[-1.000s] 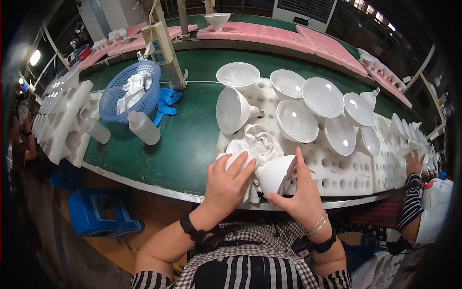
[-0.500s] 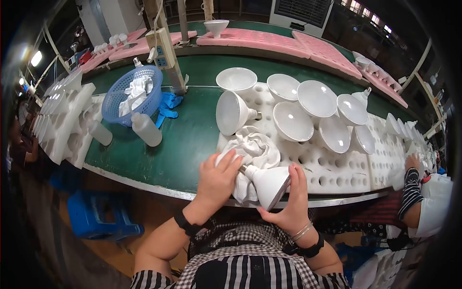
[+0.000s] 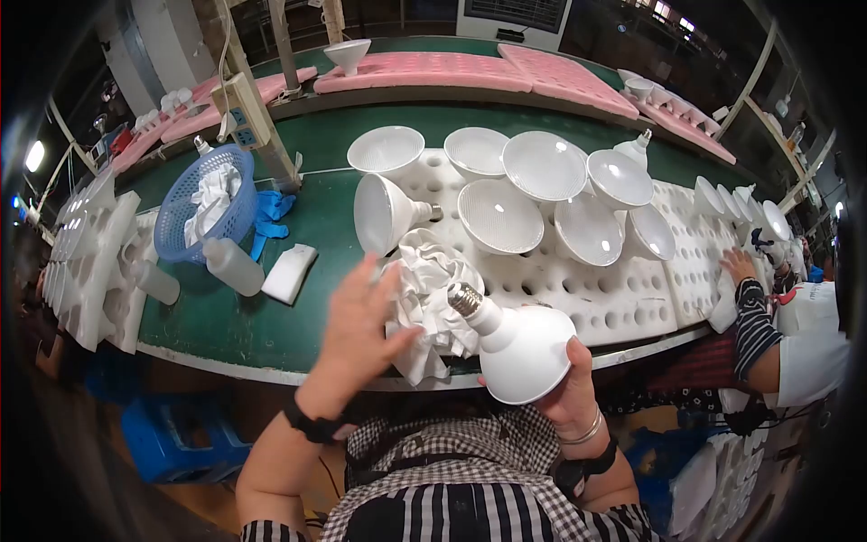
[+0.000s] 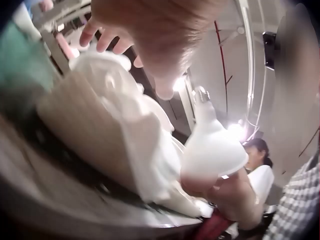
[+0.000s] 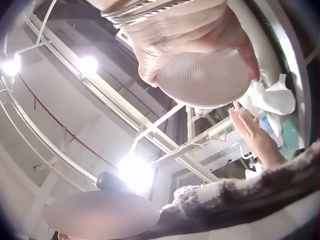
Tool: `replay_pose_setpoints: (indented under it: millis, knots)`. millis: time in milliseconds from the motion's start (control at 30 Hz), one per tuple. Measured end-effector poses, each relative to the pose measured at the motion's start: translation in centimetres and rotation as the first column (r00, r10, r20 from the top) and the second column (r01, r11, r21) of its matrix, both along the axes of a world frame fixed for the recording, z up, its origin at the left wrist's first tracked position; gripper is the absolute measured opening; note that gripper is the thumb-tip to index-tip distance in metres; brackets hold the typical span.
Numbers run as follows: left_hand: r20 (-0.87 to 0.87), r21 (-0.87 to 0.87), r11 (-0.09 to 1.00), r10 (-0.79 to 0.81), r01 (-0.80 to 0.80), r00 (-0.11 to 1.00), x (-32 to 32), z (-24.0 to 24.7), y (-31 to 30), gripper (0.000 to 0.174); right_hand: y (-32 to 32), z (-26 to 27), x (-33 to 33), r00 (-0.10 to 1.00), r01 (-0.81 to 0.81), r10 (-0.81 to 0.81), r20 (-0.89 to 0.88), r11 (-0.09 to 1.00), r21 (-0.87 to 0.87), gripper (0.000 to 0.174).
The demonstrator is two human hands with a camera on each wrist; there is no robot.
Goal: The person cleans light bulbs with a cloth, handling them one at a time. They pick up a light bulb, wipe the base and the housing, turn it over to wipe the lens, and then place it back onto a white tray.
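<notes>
My right hand [image 3: 571,387] grips a white reflector lamp [image 3: 522,350] by its wide front, lifted off the table edge with its metal screw base [image 3: 462,298] pointing up and left. In the right wrist view my fingers [image 5: 200,30] curl round the rim of the lamp's ribbed lens [image 5: 205,77]. My left hand [image 3: 361,318] is raised with its fingers straight, right beside a crumpled white cloth [image 3: 432,303] that lies on the foam tray's corner. The left wrist view shows the left hand [image 4: 150,30] above the cloth [image 4: 125,130], with the lamp [image 4: 210,150] to its right.
A white foam tray [image 3: 623,307] with holes carries several lamps face up [image 3: 498,215] and one on its side [image 3: 384,212]. On the green belt to the left are a blue basket [image 3: 203,203], plastic bottles [image 3: 233,266] and a white block [image 3: 289,273]. Another person's arm [image 3: 750,312] reaches in at right.
My right hand has lifted the lamp from the table edge and tipped its base upward. My left hand has come off the cloth and risen with its fingers spread straight.
</notes>
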State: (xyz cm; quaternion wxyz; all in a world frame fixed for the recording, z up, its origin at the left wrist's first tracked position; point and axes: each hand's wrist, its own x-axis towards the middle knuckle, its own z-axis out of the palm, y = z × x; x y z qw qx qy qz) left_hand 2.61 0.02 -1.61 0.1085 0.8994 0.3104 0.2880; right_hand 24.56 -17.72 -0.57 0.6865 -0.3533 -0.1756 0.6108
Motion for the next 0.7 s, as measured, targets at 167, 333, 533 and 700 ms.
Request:
replay_pose_setpoints:
  millis: [167,333,533,700]
  knots:
    - [-0.032,0.053,0.998,-0.044,0.046,0.999,2.6,-2.0,0.0,0.045,-0.4,1.1,-0.1,0.992,-0.028,0.026,-0.126,1.000,-0.008,0.078]
    - [0.459,-0.464,0.886,0.259,-0.020,0.850,2.2,2.8,-1.2,0.020,-0.3,1.4,-0.3,0.981,-0.032,0.018,-0.192,0.997,-0.070,0.078]
    - [0.191,0.228,0.957,-0.226,0.181,0.955,5.1,6.2,-4.7,0.016,0.9,0.3,-0.7,0.975,-0.063,0.081,0.206,0.993,-0.096,0.063]
    - [0.471,-0.306,0.920,-0.078,0.246,0.879,6.2,2.7,-1.4,0.021,0.0,0.9,-1.7,0.996,-0.073,0.067,-0.061,0.991,-0.112,0.082]
